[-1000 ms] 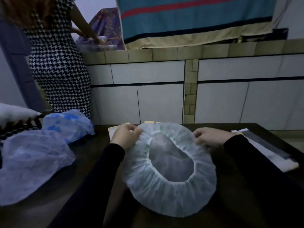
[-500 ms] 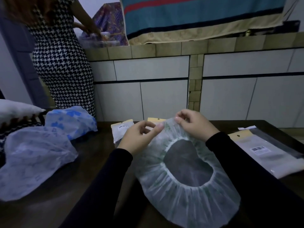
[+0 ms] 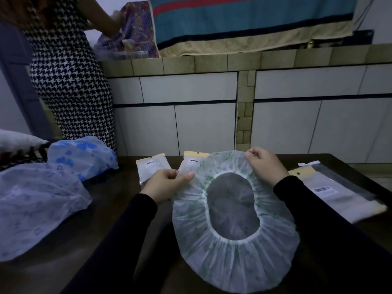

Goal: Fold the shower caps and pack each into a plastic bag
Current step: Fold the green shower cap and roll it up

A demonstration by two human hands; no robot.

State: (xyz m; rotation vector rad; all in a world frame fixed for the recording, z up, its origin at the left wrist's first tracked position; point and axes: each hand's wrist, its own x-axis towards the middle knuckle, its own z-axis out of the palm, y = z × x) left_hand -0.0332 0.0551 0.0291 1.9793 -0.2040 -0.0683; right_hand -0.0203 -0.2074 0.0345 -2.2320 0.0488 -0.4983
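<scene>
On the dark table (image 3: 110,211), seen from the head camera, a white shower cap (image 3: 233,245) with small green marks was held up in front of the person, its elastic opening turned toward the camera. The left hand (image 3: 167,184) pinched the upper left edge of the cap between thumb and fingers. The right hand (image 3: 263,164) grasped the top edge with curled fingers, a little higher and farther away than the left one. The lower part of the cap hung down over the near side of the table (whether it touched the surface I cannot tell). Both arms wore black sleeves.

Behind the hands, 2 packed plastic bags lay flat on the table: one bag (image 3: 149,169) just beside the left hand, and a second bag (image 3: 191,161) partly hidden by the cap. Both had a yellow header and a small barcode label. At the right side of the table lay a larger flat bag (image 3: 337,193), also with a yellow header and a barcode.

At the left edge were 2 more loose caps, a pale one (image 3: 38,206) near the camera and a cap with blue flowers (image 3: 82,155) behind it. Another person in a black and white patterned dress (image 3: 67,81) stood at the tiled counter (image 3: 233,60).
</scene>
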